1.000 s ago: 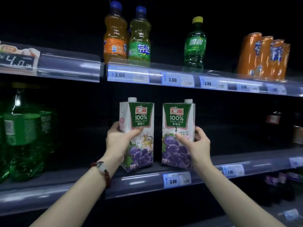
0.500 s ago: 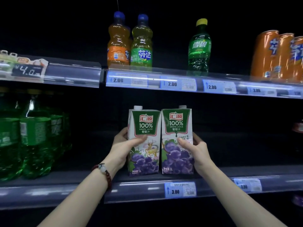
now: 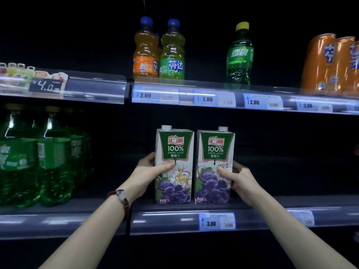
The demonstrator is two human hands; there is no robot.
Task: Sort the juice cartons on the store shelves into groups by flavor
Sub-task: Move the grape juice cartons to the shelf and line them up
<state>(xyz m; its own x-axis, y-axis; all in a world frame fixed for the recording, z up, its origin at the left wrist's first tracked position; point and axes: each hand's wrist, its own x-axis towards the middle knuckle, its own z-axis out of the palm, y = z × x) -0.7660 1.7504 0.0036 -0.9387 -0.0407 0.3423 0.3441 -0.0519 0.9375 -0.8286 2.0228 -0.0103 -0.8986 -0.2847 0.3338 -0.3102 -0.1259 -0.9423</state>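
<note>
Two white and green grape juice cartons with purple grapes on the front stand upright side by side on the middle shelf (image 3: 174, 220). My left hand (image 3: 149, 172) grips the left carton (image 3: 174, 152) from its left side, thumb across the front. My right hand (image 3: 238, 180) grips the right carton (image 3: 215, 150) from its right side, thumb on the front. The two cartons stand close, with a thin gap between them. A bead bracelet sits on my left wrist.
Large green soda bottles (image 3: 38, 162) fill the middle shelf to the left. On the upper shelf (image 3: 213, 98) stand an orange bottle (image 3: 145, 53), a yellow-green bottle (image 3: 172, 53), a green bottle (image 3: 240, 57) and orange cans (image 3: 330, 63). Right of the cartons the shelf lies dark.
Both hands brought the two cartons together and set them down on the shelf; a second ago they were held tilted and apart above it.
</note>
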